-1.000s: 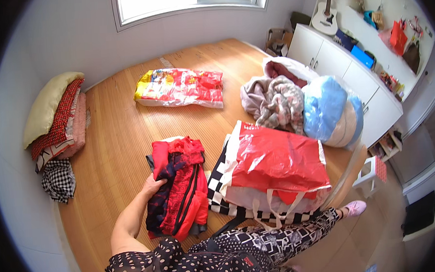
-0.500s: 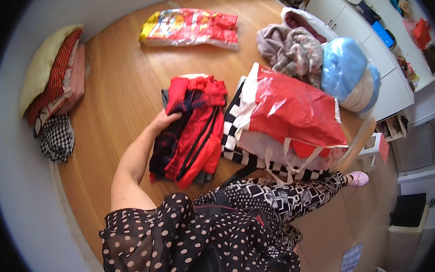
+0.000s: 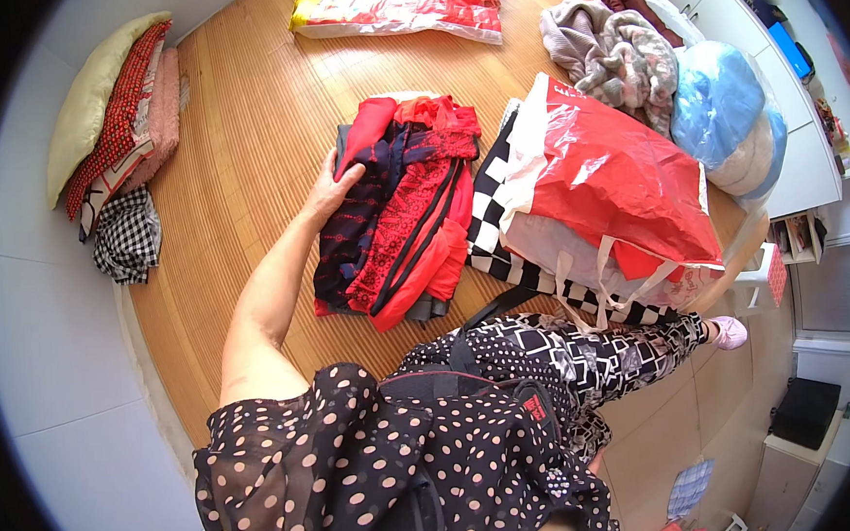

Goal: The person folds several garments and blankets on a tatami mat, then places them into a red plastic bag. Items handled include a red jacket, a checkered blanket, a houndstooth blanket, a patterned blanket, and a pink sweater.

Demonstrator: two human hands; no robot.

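Note:
A pile of folded clothes (image 3: 397, 209), red, black and dark blue with some grey at its edges, lies on the wooden surface in front of me. At its upper left side is my left hand (image 3: 331, 191), fingers apart and touching the outer fold without gripping it. My right hand is out of sight; only a bit of bare skin shows by the sleeve at the lower edge. Close to the right of the pile lies a large red and white bag (image 3: 624, 175) with pale straps, on top of a black-and-white checkered cloth (image 3: 488, 208).
A red and yellow plastic package (image 3: 395, 9) lies at the far side. Back right are a grey fluffy blanket (image 3: 626, 58) and a blue bundle in clear plastic (image 3: 722, 101). Stacked cushions (image 3: 109, 110) lean on the left wall. A white stool (image 3: 762, 279) stands at the right.
My left hand has let go of the red fold and slid to the pile's outer edge, with its fingers spreading. The view has shifted, so everything sits higher and further right.

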